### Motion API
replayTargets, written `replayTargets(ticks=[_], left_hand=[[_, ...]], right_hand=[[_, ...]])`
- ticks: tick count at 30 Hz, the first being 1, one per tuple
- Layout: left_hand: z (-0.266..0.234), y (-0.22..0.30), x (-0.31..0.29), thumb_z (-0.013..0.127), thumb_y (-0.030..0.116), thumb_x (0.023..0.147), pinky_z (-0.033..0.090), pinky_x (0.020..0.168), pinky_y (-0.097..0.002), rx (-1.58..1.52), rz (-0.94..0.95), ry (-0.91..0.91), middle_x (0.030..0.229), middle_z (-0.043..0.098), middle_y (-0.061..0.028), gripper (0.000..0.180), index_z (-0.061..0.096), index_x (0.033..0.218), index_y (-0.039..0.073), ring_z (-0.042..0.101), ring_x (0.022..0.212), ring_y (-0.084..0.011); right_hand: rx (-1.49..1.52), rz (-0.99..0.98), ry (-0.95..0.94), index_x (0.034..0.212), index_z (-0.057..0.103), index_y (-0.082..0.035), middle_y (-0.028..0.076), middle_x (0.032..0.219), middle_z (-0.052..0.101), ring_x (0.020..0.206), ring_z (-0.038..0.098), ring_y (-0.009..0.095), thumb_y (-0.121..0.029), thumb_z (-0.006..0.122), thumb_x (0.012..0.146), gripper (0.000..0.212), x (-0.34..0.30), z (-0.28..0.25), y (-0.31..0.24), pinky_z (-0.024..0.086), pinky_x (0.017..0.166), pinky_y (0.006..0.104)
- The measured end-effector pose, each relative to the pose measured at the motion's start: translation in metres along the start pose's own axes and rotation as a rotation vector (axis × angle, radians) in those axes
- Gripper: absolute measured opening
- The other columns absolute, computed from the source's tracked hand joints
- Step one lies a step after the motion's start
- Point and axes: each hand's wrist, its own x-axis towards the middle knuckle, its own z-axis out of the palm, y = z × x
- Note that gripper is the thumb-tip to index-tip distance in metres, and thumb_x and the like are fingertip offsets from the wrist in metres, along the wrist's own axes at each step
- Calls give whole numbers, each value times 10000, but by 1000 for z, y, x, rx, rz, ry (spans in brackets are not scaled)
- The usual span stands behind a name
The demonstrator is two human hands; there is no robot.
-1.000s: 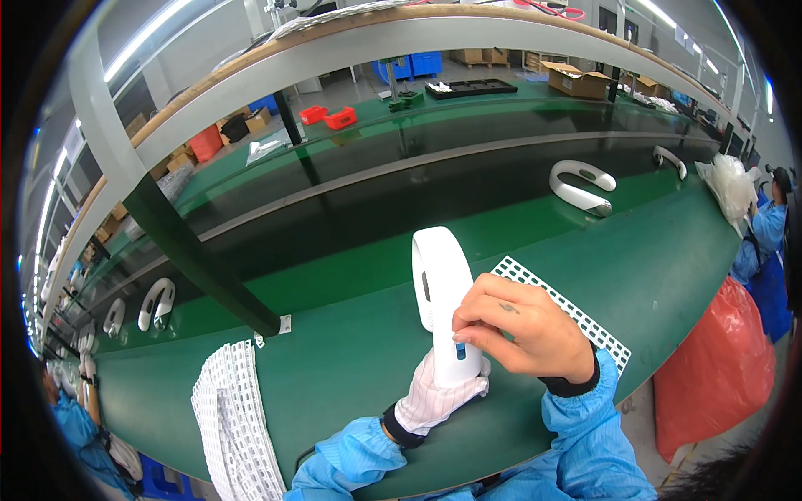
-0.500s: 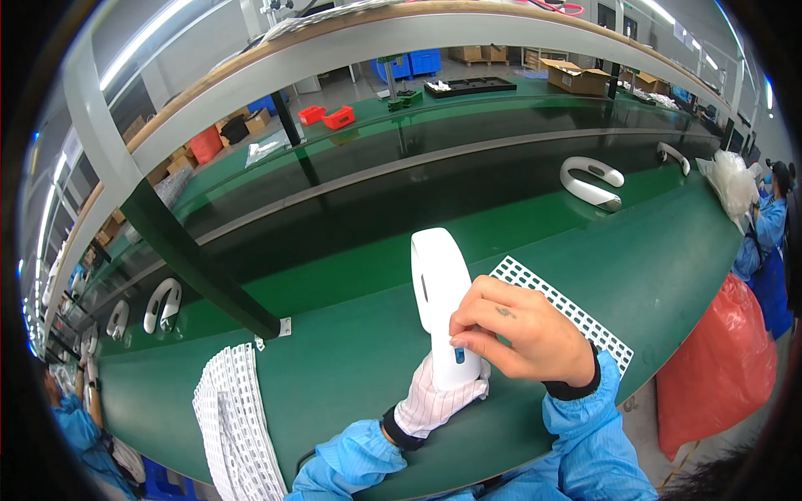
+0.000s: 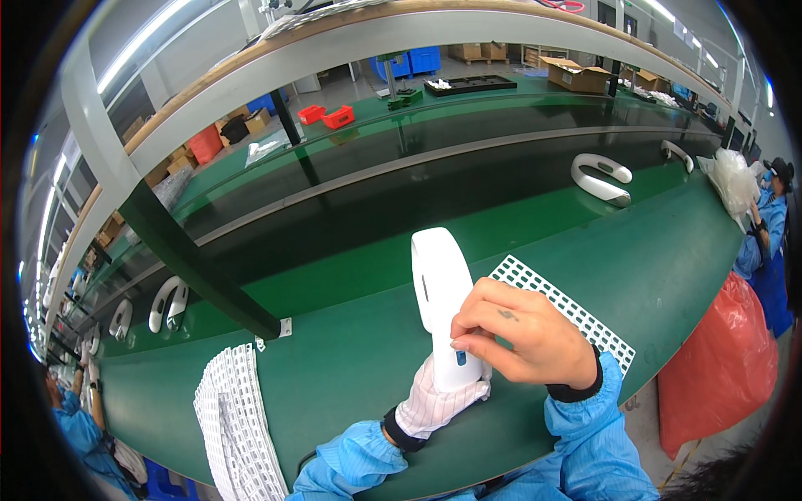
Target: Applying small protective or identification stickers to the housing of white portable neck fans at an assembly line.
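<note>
Upright before me is a white, curved plastic device (image 3: pixel 443 280), a long rounded body with a slot in its side and a small blue window near its lower end. My left hand (image 3: pixel 439 401), in a striped white glove, is wrapped round that lower end. My bare right hand (image 3: pixel 526 330) has thumb and forefinger pinched together at the edge of the blue window; anything between the fingertips is too small to make out. Partly behind this hand lies a white sheet (image 3: pixel 576 311) with rows of dark oblong spots. More such strip-like sheets (image 3: pixel 230 417) overlap to my left.
Beyond the green table (image 3: pixel 351 351) runs a dark green conveyor belt (image 3: pixel 351 234) carrying white U-shaped devices (image 3: pixel 600 179). A dark post (image 3: pixel 200 259) stands at the left. At the right are a clear plastic bag (image 3: pixel 732 184), a red bag (image 3: pixel 718 367) and a person in blue (image 3: pixel 769 217).
The U-shaped devices on the belt have shifted a little to the right. My hands and the white device between them have hardly moved.
</note>
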Motion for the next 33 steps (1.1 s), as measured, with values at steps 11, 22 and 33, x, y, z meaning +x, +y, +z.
replayTargets(ticks=[11, 22, 33], left_hand=[[1, 8, 0, 728, 49, 853, 541, 815, -320, -27, 15, 41, 1072, 625, -90, 461, 494, 1250, 22, 631, 954, -178], [-2, -6, -4, 753, 62, 832, 541, 855, -326, -46, -37, 10, 1123, 625, -94, 512, 496, 1274, 30, 632, 1021, -195], [-1, -14, -6, 774, 100, 818, 534, 864, -326, 64, -34, 20, 1122, 632, -94, 530, 502, 1267, 29, 640, 1018, -200]], right_hand=[[-15, 4, 12, 926, 643, -9, 98, 876, 619, 731, 630, 224, 11, 718, 795, 153, -1, 3, 0, 509, 629, 303], [-12, 10, 37, 919, 646, -15, 95, 871, 624, 726, 636, 220, 11, 719, 795, 147, -2, 7, 1, 508, 620, 300], [-52, -12, 43, 910, 646, -14, 94, 859, 621, 710, 631, 224, 2, 720, 794, 138, -1, 9, 2, 505, 608, 301]])
